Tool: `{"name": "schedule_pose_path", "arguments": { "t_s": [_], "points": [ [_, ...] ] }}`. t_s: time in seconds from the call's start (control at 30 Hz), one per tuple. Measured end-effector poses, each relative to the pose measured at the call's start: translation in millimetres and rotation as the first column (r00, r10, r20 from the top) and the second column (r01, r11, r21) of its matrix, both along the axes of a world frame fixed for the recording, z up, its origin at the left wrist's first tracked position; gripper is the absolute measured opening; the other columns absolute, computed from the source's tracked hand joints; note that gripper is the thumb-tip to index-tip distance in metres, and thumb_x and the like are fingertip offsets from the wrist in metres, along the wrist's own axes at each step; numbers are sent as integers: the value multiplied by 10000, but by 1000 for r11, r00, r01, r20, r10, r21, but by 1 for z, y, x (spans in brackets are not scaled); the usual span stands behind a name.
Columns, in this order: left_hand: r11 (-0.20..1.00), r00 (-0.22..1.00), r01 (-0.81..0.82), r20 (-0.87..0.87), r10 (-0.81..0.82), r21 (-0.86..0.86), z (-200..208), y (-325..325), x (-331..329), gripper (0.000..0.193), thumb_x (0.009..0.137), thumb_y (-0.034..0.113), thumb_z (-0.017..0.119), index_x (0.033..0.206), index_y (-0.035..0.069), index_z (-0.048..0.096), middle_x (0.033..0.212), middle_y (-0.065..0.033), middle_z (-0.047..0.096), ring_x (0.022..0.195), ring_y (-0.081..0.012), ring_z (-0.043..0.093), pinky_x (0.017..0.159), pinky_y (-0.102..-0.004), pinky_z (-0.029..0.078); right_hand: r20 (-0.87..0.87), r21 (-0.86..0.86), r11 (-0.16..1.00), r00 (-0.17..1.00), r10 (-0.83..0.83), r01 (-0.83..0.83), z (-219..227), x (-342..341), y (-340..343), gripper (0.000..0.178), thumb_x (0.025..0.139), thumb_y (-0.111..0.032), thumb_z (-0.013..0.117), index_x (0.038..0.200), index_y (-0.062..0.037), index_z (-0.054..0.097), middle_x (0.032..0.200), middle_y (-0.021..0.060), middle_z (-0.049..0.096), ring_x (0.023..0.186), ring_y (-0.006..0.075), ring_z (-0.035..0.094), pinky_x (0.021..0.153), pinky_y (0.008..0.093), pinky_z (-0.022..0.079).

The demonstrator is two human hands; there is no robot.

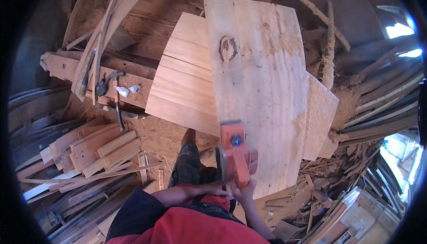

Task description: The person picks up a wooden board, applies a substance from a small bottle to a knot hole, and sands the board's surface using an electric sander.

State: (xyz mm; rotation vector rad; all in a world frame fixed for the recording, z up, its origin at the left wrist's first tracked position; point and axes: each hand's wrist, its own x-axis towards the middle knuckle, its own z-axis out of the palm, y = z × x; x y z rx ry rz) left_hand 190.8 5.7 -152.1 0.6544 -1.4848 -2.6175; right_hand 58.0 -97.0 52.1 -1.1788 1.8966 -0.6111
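Observation:
My right hand [243, 189] is closed round the rear handle of an orange-red electric hand planer [241, 166]. The planer lies over the near left edge of a wide plank panel [262, 97], which has a dark ring-shaped mark near its far end. Close to my body, my left hand [221, 189] is beside the planer's rear end; its fingers are partly hidden, so I cannot tell whether they grip it. A second panel of pale planks [182, 77] sticks out from under the wide one on the left. Another panel corner [322, 110], dusted with shavings, shows on the right.
A claw hammer [117, 99] and a small white object [133, 89] lie on a thick beam [62, 68] at the left. Stacked boards [89, 148] stand at the lower left. Wood scraps [324, 173] and long slats [382, 101] crowd the right. Sawdust covers the floor [160, 133].

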Motion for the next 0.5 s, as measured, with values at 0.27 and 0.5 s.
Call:
{"name": "schedule_pose_path", "arguments": {
  "t_s": [0.27, 0.5],
  "points": [
    [858, 794, 502, 334, -508, 111, 24, -30, -2, 1060, 792, 884, 480, 1136, -94, 700, 1156, -279, 700, 1045, -386, 688, 938, -428, 516, 76, -268, 963, 996, 41, -20, -11, 32, -251, 252, 810, -133, 718, 999, 29, 680, 831, 203, 720, 765, 310, 729, 713, 410, 554],
    [769, 712, 596, 291, -639, 230, 18, -27, -6, 1068, 786, 906, 446, 1273, -19, 662, 1303, -258, 641, 1171, -394, 633, 1043, -430, 464, -73, -366, 927, 995, 65, -87, -19, 73, -455, 332, 803, -247, 705, 1019, 5, 705, 882, 250, 712, 865, 407, 712, 750, 455, 559]
  ]
}}
